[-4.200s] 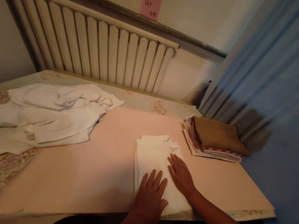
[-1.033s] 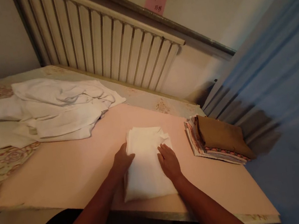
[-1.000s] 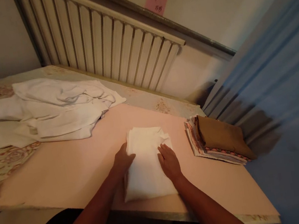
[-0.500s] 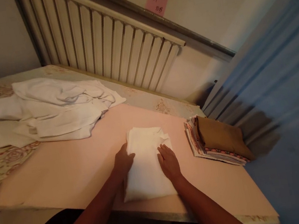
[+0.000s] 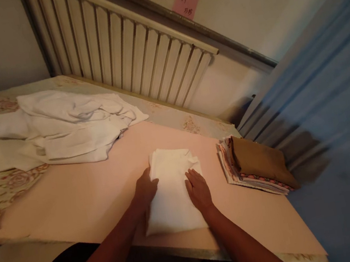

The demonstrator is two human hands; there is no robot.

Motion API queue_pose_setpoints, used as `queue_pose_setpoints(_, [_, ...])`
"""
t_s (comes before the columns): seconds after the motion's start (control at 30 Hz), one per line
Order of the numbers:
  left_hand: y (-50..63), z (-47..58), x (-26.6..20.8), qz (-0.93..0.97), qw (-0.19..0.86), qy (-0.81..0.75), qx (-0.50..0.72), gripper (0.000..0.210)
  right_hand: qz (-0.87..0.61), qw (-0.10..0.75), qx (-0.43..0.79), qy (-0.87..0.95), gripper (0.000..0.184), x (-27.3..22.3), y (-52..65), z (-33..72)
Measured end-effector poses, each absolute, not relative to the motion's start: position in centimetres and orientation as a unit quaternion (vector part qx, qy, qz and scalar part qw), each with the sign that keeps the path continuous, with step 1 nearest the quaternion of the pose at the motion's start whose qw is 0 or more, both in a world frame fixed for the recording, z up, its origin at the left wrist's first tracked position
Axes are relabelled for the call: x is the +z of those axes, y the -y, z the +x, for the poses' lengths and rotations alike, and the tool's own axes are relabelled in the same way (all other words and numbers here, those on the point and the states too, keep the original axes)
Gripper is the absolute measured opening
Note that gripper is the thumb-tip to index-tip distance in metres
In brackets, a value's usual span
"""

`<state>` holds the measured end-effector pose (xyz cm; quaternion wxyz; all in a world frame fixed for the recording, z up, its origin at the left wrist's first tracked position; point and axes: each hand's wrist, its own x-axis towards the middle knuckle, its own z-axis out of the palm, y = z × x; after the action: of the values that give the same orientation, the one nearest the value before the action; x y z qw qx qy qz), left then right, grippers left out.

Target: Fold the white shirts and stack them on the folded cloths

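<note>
A folded white cloth (image 5: 176,201) lies flat on the pink table cover, its upper right corner a little crumpled. At its left edge is my left hand (image 5: 146,188), the thumb on top and the other fingers curled at the side, partly hidden. My right hand (image 5: 199,190) rests along the right edge, palm down, with its fingers stretched out on the cloth. Whether the cloth is a garment cannot be made out.
A loose heap of white clothes (image 5: 68,126) lies at the left. On the right stands a stack of folded fabrics (image 5: 259,162), brown on top, beside a blue curtain (image 5: 336,123). Behind the table is a radiator (image 5: 135,48); the pink cover (image 5: 104,191) reaches the front edge.
The view has shifted very slightly. Both hands stay in place on the cloth, and nothing else has visibly moved.
</note>
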<state>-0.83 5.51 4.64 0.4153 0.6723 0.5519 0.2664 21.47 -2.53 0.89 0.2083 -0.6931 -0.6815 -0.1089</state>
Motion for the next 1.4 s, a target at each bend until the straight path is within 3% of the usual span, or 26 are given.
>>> queue_pose_setpoints(0.97, [-5.5,-0.7,4.6,0.66,0.43,-0.552,0.271,0.049,-0.691,0.218,-0.102,0.681,0.037,0.7,2.5,21.6])
queue_pose_setpoints(1.4, [-5.7,-0.5,4.8,0.68,0.402,-0.561,0.249,0.049,-0.668,0.207,-0.019,0.715,0.041,1.1,6.8,22.8])
